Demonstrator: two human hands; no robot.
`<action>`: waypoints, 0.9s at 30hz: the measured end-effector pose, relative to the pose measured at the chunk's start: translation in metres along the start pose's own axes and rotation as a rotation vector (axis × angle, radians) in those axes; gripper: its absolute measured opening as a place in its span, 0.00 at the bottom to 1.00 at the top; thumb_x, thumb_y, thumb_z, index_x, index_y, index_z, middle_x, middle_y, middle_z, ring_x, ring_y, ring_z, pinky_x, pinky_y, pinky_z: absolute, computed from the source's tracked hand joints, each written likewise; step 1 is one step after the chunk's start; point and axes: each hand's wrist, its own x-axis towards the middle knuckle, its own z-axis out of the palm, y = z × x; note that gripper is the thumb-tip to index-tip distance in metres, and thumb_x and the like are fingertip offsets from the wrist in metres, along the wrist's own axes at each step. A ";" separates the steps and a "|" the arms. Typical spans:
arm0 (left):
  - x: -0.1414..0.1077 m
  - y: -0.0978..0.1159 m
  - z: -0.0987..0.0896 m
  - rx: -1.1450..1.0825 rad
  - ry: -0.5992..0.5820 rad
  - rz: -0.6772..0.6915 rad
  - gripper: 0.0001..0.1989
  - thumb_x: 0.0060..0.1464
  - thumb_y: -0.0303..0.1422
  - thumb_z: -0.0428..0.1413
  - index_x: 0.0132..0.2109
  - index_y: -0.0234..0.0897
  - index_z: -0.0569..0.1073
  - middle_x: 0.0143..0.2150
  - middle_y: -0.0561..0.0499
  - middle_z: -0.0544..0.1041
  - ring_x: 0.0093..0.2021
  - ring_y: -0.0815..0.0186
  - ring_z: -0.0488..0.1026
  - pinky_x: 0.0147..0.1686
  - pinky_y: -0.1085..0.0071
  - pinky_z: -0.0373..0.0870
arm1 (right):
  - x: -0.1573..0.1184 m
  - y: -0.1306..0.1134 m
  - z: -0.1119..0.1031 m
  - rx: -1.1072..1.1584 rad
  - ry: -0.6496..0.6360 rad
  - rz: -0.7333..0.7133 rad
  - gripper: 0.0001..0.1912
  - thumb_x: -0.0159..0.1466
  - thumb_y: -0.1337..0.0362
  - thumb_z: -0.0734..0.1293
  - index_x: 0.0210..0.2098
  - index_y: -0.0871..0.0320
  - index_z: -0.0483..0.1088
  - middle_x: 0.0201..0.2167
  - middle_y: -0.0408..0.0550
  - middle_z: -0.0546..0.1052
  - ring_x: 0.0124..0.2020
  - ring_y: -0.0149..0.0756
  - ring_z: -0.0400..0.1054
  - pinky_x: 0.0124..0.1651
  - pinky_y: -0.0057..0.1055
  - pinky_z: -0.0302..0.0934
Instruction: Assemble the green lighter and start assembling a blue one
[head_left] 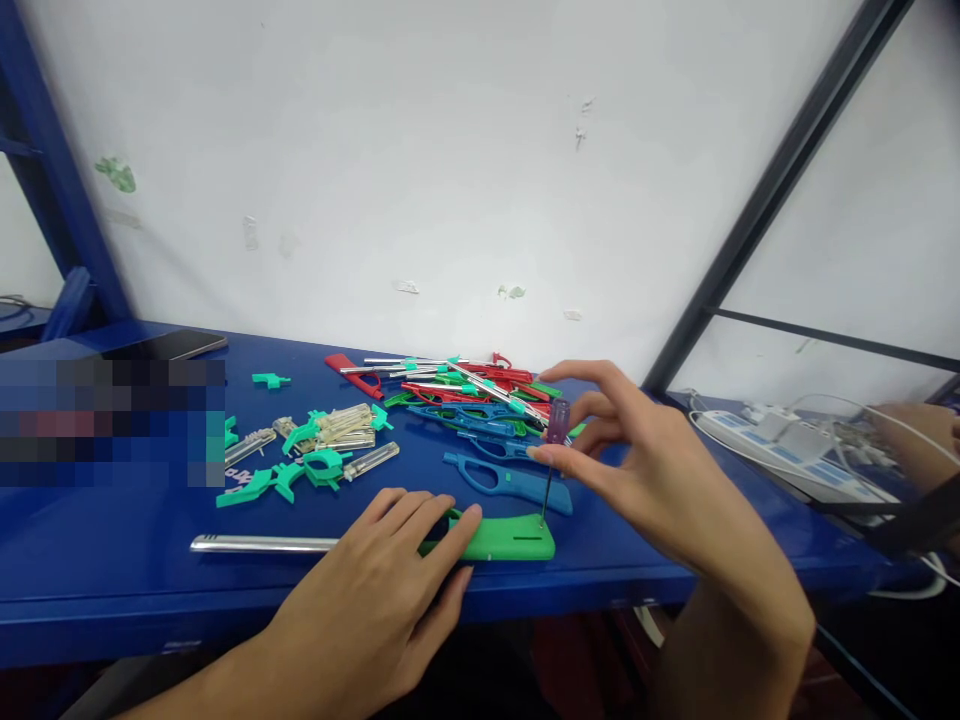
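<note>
Beside the near desk edge (150,600), the left hand (390,585) grips a green lighter (510,540); the right hand (637,440) pinches a screwdriver (558,422) touching its right end.

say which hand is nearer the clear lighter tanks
Left. The left hand, on the green utility lighter, is in front and right of the clear lighter tanks; the right hand, holding the purple screwdriver, farther right.

Over on the far left, a flat, glossy black phone (176,346) lies on the blue bench (112,560); beyond, the white wall (450,150); across right, a slanting black post (780,195), a white-and-blue plastic power strip (739,437) near it!
</note>
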 end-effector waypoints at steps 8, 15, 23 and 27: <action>0.000 0.000 -0.001 0.021 -0.009 0.006 0.19 0.76 0.30 0.46 0.64 0.33 0.76 0.52 0.41 0.84 0.50 0.50 0.81 0.54 0.49 0.75 | -0.008 -0.002 -0.012 -0.063 0.096 -0.092 0.14 0.78 0.59 0.64 0.50 0.48 0.83 0.45 0.46 0.88 0.45 0.44 0.83 0.48 0.36 0.75; 0.000 -0.001 0.000 0.009 0.000 0.009 0.19 0.75 0.30 0.46 0.63 0.34 0.76 0.53 0.41 0.83 0.50 0.50 0.81 0.53 0.50 0.74 | -0.003 -0.006 -0.007 -0.081 0.190 -0.110 0.06 0.71 0.59 0.74 0.37 0.50 0.83 0.32 0.40 0.85 0.29 0.35 0.77 0.35 0.30 0.71; 0.000 0.000 -0.002 0.003 -0.018 0.012 0.18 0.74 0.28 0.47 0.63 0.34 0.77 0.52 0.41 0.83 0.50 0.50 0.81 0.54 0.49 0.74 | -0.007 0.007 -0.020 -0.004 0.095 -0.128 0.11 0.76 0.61 0.68 0.52 0.47 0.82 0.45 0.45 0.88 0.44 0.42 0.83 0.46 0.35 0.76; 0.000 -0.001 -0.001 0.003 -0.012 0.010 0.19 0.74 0.29 0.48 0.63 0.34 0.77 0.52 0.42 0.83 0.50 0.50 0.81 0.54 0.50 0.74 | -0.008 0.003 -0.017 -0.040 0.139 -0.111 0.05 0.73 0.58 0.71 0.45 0.47 0.82 0.38 0.43 0.86 0.35 0.40 0.81 0.37 0.33 0.74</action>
